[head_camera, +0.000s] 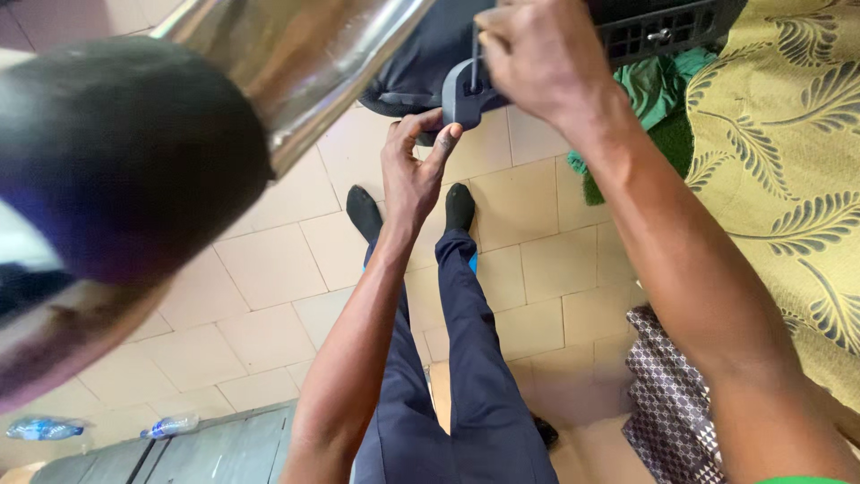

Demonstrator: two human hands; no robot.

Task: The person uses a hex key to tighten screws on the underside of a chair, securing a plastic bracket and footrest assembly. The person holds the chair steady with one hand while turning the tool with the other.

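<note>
Pale square floor tiles [269,269] spread beneath the person's dark trousers [466,376], with a yellow patterned cloth [788,179] at the right. Both hands worked at a small grey plastic bracket [460,94] on the edge of a black grated housing [663,31], held up well above the floor. The right hand [537,58] was closed around the bracket's top, apparently on a thin pin, though blur hid it. The left hand [414,170] pinched its lower corner between thumb and forefinger. Fitting seemed under way; seating it would call for steady alignment.
</note>
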